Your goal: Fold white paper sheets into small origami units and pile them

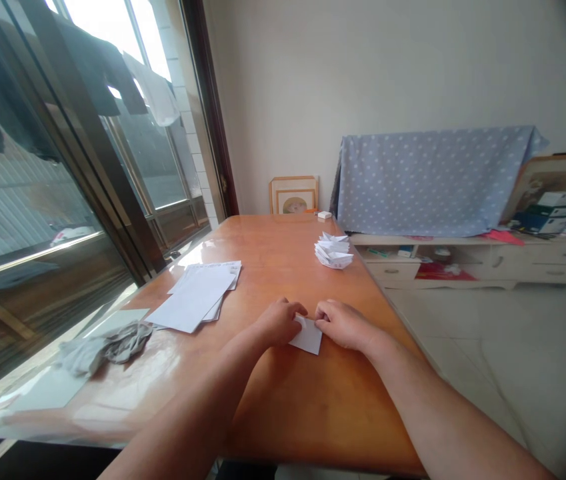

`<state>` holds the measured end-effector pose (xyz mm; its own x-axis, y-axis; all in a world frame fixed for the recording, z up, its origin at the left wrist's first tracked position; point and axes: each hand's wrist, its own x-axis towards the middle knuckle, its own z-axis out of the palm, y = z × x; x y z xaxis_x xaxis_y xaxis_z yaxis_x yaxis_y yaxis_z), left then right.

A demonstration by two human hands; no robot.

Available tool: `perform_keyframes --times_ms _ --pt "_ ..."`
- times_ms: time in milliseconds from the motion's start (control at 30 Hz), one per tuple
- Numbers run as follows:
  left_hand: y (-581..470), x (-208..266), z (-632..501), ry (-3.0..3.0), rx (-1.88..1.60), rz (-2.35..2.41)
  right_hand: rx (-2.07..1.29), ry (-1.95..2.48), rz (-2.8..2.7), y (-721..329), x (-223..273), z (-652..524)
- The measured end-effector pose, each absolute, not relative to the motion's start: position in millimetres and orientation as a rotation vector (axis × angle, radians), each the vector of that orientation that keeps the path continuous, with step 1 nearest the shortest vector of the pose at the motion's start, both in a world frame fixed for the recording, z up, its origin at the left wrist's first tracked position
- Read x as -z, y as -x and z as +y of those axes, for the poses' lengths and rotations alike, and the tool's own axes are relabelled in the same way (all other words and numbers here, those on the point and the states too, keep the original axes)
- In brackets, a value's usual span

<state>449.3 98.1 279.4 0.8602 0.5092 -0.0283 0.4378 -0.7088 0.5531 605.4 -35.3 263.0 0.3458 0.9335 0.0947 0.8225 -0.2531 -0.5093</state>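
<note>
A small folded piece of white paper (307, 338) lies on the wooden table (283, 413) in front of me. My left hand (283, 322) grips its upper left side, with the fingers curled. At the upper right corner of the paper, my right hand (339, 323) is closed, thumb and fingers pinching the edge. Part of the paper is hidden under the left fingers. Beyond my hands, near the table's right edge, sits a cluster of folded white paper shapes (333, 253) with pointed tips.
To the left lies a stack of white paper sheets (195, 297), some printed. A crumpled grey cloth (107, 350) rests nearer the window. A small white box (324, 215) stands at the far end. Past the table's right side is a low white cabinet (537, 257).
</note>
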Motion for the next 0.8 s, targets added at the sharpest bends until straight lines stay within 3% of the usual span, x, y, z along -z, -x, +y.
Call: perform_keyframes --times_ms 433,800 --pt "-443 -283 114 -2.388 -0.103 0.55 -0.324 2.061 -1.432 -609 -255 -30" --pt "-436 -295 109 -1.759 -0.36 0.425 -0.747 1.584 -1.019 -594 -270 -26"
